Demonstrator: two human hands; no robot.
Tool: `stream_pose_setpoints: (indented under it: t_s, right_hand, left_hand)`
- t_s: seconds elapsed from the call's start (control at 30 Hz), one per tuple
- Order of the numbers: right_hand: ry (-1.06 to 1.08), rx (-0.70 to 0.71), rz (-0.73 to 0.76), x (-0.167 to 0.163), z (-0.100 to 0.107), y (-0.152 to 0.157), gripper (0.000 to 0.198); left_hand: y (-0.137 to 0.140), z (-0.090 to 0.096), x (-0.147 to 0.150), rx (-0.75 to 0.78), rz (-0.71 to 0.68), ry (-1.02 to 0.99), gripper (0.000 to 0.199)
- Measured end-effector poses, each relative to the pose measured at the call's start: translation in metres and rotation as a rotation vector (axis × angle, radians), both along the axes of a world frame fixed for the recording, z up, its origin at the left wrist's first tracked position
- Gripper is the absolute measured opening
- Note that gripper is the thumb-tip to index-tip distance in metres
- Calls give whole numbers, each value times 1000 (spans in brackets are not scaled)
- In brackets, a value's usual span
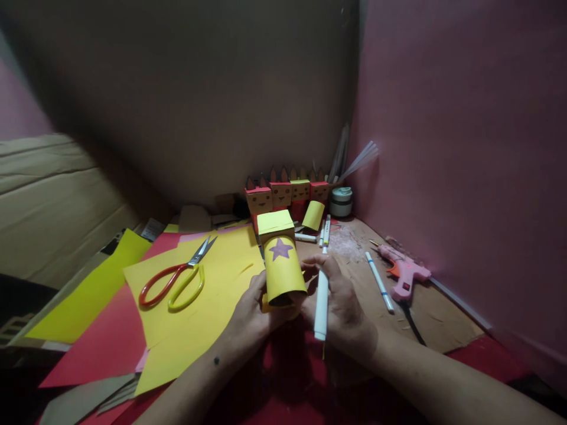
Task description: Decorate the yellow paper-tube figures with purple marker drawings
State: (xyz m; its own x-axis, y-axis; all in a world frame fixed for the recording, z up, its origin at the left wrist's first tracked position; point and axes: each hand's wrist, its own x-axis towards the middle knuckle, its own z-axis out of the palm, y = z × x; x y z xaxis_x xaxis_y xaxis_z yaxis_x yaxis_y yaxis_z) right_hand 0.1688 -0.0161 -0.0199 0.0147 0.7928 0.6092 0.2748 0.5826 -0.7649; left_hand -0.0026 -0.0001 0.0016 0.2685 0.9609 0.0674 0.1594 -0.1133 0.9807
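Note:
Between my hands is a yellow paper tube figure (283, 277) with a purple star on its front and a box-shaped head with a yellow top. My left hand (257, 313) is closed around the tube's left side and lower end. A white marker (322, 304) is in my right hand (343, 301), its tip pointing away from me. The right fingers also reach the tube's right edge. Scissors (181, 280) with one red and one yellow handle lie to the left, blades slightly apart, on yellow paper (217, 265).
Several box-headed figures with pointed ears (283, 192) stand at the back, near a yellow paper tube (313, 215) and a round lidded container (341, 202). A pink glue gun (405, 271) and another marker (379, 282) lie right. Red paper (101, 342) lies left; walls close in behind and right.

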Motion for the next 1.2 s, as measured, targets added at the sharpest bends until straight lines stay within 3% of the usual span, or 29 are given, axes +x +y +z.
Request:
stream_pose_setpoints:
  t_s: [0.17,0.47,0.73,1.2]
  right_hand:
    - [-59,-115,-63,-1,6,-4,27]
    - [60,-187,-4,2,4,0,25]
    - [4,-171,57,1,6,-4,31]
    - [50,-137,-8,3,8,-3,37]
  left_hand:
    - [0,-4,1,49,23,-10,56]
    - [3,-5,-1,74,-13,2,62]
    - [2,-6,-2,118,28,62,61]
    - [-4,6,1,6,-38,30,70]
